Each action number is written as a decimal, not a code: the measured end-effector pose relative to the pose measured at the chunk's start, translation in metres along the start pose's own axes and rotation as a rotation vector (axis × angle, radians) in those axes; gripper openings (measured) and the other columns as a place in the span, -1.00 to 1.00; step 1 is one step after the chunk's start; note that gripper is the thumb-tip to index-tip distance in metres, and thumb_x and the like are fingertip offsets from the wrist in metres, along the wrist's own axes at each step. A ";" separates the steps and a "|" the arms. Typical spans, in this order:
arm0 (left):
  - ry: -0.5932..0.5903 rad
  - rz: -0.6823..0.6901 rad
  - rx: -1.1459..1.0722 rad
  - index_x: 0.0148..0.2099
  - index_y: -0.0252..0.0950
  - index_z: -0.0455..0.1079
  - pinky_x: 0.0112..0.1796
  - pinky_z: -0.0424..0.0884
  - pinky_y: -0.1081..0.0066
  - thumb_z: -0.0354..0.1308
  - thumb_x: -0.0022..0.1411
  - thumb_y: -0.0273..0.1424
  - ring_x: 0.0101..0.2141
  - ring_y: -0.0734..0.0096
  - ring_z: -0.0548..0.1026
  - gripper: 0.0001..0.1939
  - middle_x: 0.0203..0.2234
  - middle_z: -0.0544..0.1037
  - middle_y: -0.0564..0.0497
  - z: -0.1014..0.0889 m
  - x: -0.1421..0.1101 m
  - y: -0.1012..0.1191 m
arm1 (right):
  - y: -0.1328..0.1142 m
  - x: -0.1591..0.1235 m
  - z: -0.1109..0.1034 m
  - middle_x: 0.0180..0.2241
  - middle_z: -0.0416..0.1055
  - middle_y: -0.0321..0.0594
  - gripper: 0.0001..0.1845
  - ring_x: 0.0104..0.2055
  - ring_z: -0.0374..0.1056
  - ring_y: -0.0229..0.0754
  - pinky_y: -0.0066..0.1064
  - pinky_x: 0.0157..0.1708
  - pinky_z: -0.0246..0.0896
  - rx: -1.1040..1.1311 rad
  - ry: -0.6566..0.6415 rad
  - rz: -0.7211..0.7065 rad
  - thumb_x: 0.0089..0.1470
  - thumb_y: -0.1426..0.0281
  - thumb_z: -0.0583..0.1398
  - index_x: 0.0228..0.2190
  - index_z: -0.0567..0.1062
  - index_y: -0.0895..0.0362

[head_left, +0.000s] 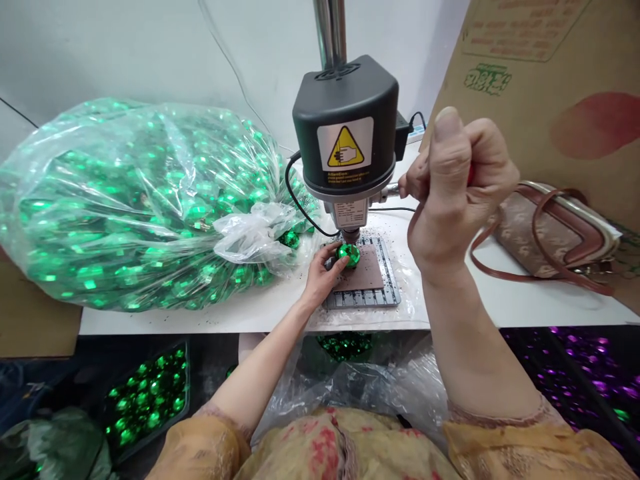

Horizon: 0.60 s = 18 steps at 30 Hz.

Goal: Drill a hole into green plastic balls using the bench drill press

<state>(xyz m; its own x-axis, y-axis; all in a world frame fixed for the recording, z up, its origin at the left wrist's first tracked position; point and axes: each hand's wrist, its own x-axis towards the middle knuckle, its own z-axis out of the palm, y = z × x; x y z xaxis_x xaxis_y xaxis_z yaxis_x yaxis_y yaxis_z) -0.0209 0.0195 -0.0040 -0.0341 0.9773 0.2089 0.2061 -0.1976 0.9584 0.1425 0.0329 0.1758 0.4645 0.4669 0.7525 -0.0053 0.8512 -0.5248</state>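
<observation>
My left hand (326, 268) grips a shiny green faceted ball (349, 255) between thumb and fingers, directly under the chuck (351, 235) of a black bench drill press (345, 133). Beneath the ball lies a brown board (364, 270) on the slotted grey base plate (393, 293). Raised at the machine's right side, my right hand (457, 180) is closed around the feed lever (393, 191); its knob is mostly hidden by my fingers. Whether the chuck's tip touches the ball cannot be made out.
A big clear bag (150, 207) of green balls fills the table's left. A handbag (550, 233) and a cardboard carton (540, 80) stand at the right. Below the table edge are a crate of green balls (150, 393) and purple balls (590, 360). Dark shavings lie around the base.
</observation>
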 end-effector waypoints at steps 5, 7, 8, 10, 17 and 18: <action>0.013 0.028 0.047 0.09 -0.20 0.50 0.09 0.39 0.17 0.35 0.17 -0.15 -0.01 0.17 0.52 -0.53 -0.07 0.59 -0.11 -0.001 -0.003 -0.001 | -0.002 0.000 -0.001 -0.63 -0.09 -0.44 -0.56 -0.61 -0.04 -0.53 -0.50 -0.58 -0.04 0.012 -0.025 0.012 0.20 0.18 0.13 -0.56 0.07 0.10; 0.019 0.045 0.082 0.07 -0.20 0.51 0.11 0.37 0.15 0.35 0.16 -0.16 0.01 0.14 0.51 -0.55 -0.09 0.59 -0.10 -0.001 -0.004 0.001 | -0.002 -0.001 -0.001 -0.63 -0.10 -0.44 -0.56 -0.61 -0.04 -0.52 -0.50 -0.58 -0.04 0.007 -0.035 0.016 0.20 0.17 0.12 -0.56 0.06 0.10; 0.021 0.055 0.101 0.06 -0.21 0.52 0.11 0.37 0.14 0.36 0.16 -0.17 0.01 0.14 0.51 -0.55 -0.09 0.59 -0.10 -0.001 -0.005 0.002 | -0.003 -0.001 -0.002 -0.63 -0.09 -0.44 -0.55 -0.61 -0.04 -0.52 -0.50 -0.58 -0.04 0.000 -0.035 0.018 0.21 0.17 0.12 -0.56 0.05 0.09; 0.025 0.078 0.143 0.04 -0.21 0.52 0.09 0.39 0.14 0.38 0.13 -0.18 0.01 0.13 0.50 -0.56 -0.09 0.58 -0.11 0.001 -0.006 0.005 | -0.004 -0.001 -0.002 -0.63 -0.09 -0.43 -0.55 -0.61 -0.03 -0.51 -0.50 -0.58 -0.03 -0.025 -0.033 0.018 0.21 0.15 0.12 -0.55 0.05 0.09; -0.053 0.110 0.167 0.02 -0.24 0.47 0.07 0.40 0.16 0.41 0.08 -0.20 0.01 0.14 0.50 -0.52 -0.06 0.56 -0.10 0.010 -0.008 0.012 | -0.003 0.000 -0.001 -0.66 -0.01 -0.45 -0.57 -0.65 -0.02 -0.48 -0.44 -0.62 -0.03 0.006 -0.013 -0.008 0.18 0.18 0.15 -0.57 0.10 0.08; -0.067 0.103 0.148 0.03 -0.25 0.45 0.06 0.40 0.17 0.40 0.09 -0.19 0.00 0.15 0.51 -0.52 -0.05 0.55 -0.10 0.010 -0.008 0.012 | -0.002 0.000 -0.001 -0.68 0.00 -0.45 -0.57 -0.67 -0.03 -0.46 -0.40 -0.64 -0.06 0.039 -0.003 -0.011 0.16 0.19 0.17 -0.58 0.11 0.08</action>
<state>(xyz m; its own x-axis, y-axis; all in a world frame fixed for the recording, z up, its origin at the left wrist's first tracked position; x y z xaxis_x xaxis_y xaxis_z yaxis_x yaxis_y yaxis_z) -0.0083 0.0099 0.0038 0.0582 0.9565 0.2860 0.3468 -0.2880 0.8926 0.1429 0.0306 0.1764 0.4623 0.4577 0.7595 -0.0348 0.8652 -0.5002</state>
